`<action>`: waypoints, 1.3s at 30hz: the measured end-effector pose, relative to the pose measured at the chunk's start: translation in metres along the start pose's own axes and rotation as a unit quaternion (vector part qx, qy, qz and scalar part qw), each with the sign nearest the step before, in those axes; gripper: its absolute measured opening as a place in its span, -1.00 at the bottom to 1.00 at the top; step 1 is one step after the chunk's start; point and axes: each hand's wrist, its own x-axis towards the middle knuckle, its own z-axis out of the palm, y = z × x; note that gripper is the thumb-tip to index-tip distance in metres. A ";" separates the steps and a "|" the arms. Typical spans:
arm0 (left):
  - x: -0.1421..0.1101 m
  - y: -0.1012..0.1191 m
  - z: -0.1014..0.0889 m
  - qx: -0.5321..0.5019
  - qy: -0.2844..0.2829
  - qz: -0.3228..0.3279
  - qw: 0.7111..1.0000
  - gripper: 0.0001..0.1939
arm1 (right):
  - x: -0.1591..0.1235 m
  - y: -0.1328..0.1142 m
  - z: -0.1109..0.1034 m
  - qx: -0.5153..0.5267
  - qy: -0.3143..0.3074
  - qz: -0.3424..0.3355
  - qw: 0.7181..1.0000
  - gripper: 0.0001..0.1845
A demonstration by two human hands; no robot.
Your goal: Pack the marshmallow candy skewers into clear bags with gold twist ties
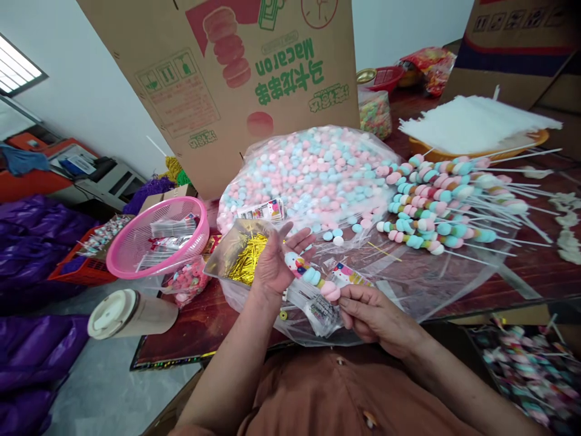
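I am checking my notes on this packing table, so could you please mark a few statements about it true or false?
1. Both hands hold one candy skewer. True.
2. The basket is blue. False: it is pink.
3. Finished skewers lie piled to the right of the candy bag. True.
4. The left hand holds a cup. False: the cup lies apart, to the left.
5. The right hand holds the skewer's wrapper end. True.

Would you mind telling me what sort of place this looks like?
Probably a small candy-packing workshop: a big bag of pink and blue sweets, a pile of finished candy skewers, and a Macaron shipping carton behind. The left hand and right hand are wrapping one skewer.
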 end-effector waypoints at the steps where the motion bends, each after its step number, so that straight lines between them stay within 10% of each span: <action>1: 0.001 0.000 0.003 0.004 0.005 0.000 1.000 -0.69 | 0.000 -0.001 -0.001 -0.031 0.012 -0.016 0.999 -0.57; 3: 0.001 -0.001 0.009 0.006 0.052 -0.017 0.998 -0.77 | 0.001 0.000 -0.004 -0.160 0.069 -0.106 0.979 -0.63; 8: -0.001 -0.004 0.015 -0.029 0.169 -0.039 0.985 -0.68 | 0.003 0.006 -0.014 -0.529 0.201 -0.356 0.744 -0.72; 10: -0.002 -0.005 0.014 -0.030 0.168 -0.023 0.985 -0.66 | 0.003 0.006 -0.012 -0.556 0.196 -0.374 0.716 -0.70; 19: -0.006 -0.024 0.014 0.056 0.139 0.097 0.984 -0.68 | 0.004 -0.013 0.007 -0.272 0.096 -0.159 0.944 -0.65; 26: -0.007 -0.035 0.012 0.006 0.153 0.034 0.988 -0.60 | 0.016 0.001 0.017 -0.341 0.158 -0.265 0.888 -0.77; 33: -0.008 -0.023 0.003 -0.005 0.058 0.024 0.998 -0.73 | 0.007 -0.006 0.005 -0.115 0.040 -0.074 0.990 -0.60; 39: -0.011 -0.047 0.016 -0.020 0.022 0.021 0.999 -0.80 | 0.015 -0.001 0.016 -0.173 0.130 -0.141 0.966 -0.62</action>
